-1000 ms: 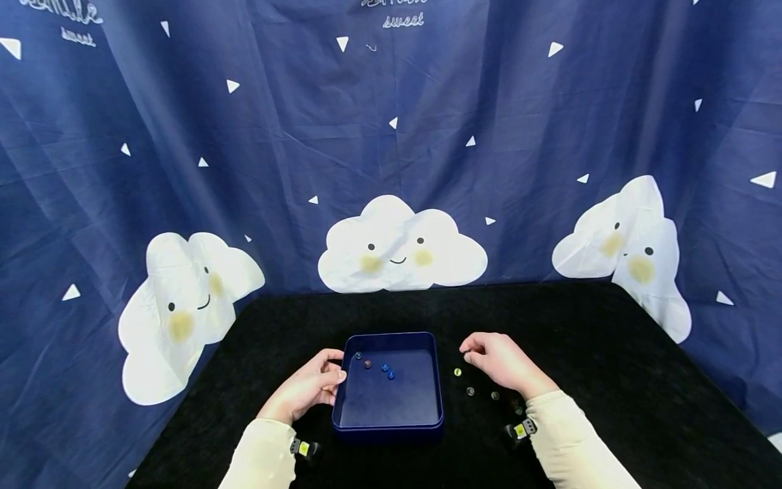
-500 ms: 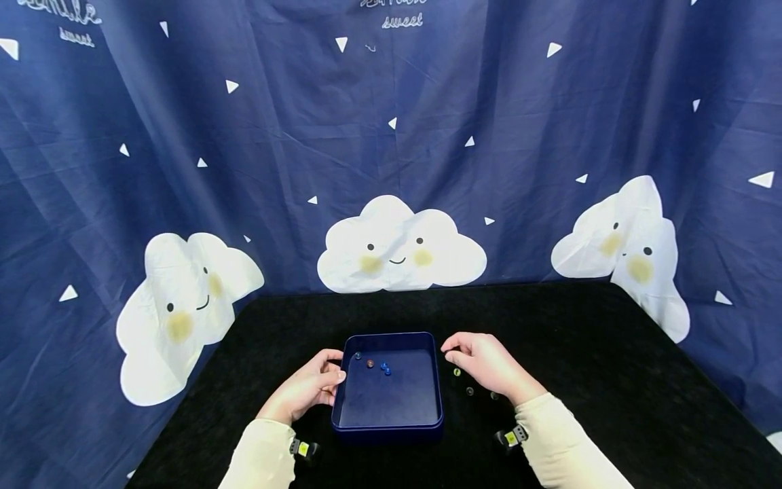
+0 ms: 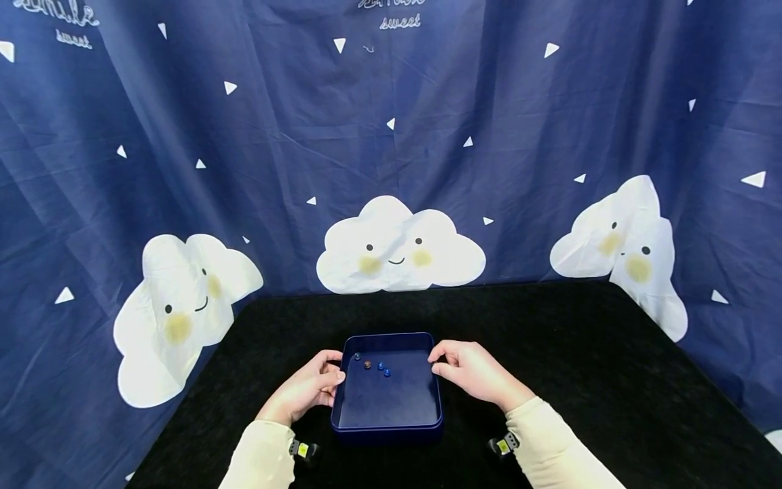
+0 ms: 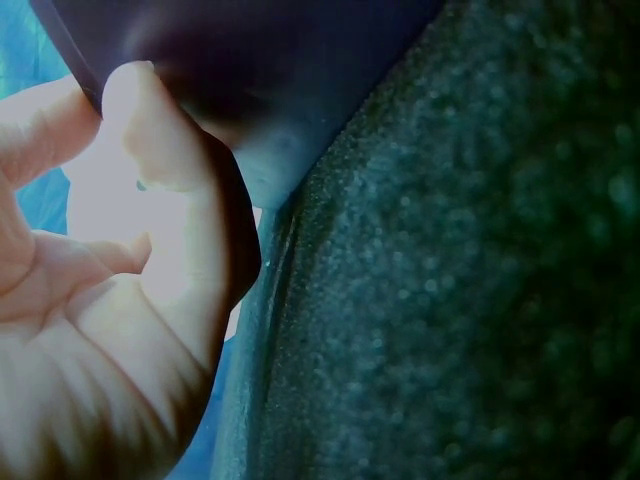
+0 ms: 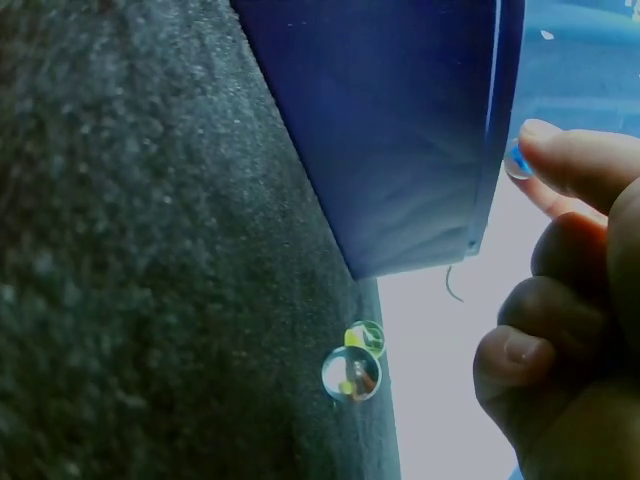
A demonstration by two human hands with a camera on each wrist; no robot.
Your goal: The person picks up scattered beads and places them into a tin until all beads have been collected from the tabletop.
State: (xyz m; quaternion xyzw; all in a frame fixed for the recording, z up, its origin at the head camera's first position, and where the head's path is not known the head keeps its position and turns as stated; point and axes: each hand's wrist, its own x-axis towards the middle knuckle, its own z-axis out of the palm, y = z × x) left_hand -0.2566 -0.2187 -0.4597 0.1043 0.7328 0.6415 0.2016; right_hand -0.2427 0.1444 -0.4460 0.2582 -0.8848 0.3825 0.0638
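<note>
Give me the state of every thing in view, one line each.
Box: open-topped, upright on the black cloth
Four marbles: lying inside the box
Left hand: gripping the box's left side
Right hand: pinching another marble
Two marbles: loose on the cloth
Curtain: hanging, creased

Pinched marble [image 5: 516, 163]: partly covered by the right hand [image 3: 479, 372] in the right wrist view; concealed in the head view. Loose marbles [image 5: 351, 374], lower centre of the right wrist view: concealed in the head view. Blue tray [image 3: 387, 404]: cut off by the top edge in both wrist views. Tray marbles [image 3: 381, 366], lower centre of the head view: internal pattern too small to read. Left hand [image 4: 110, 340]: cropped at the left edge of the left wrist view. Black cloth [image 4: 480, 250]: blurred at right.
</note>
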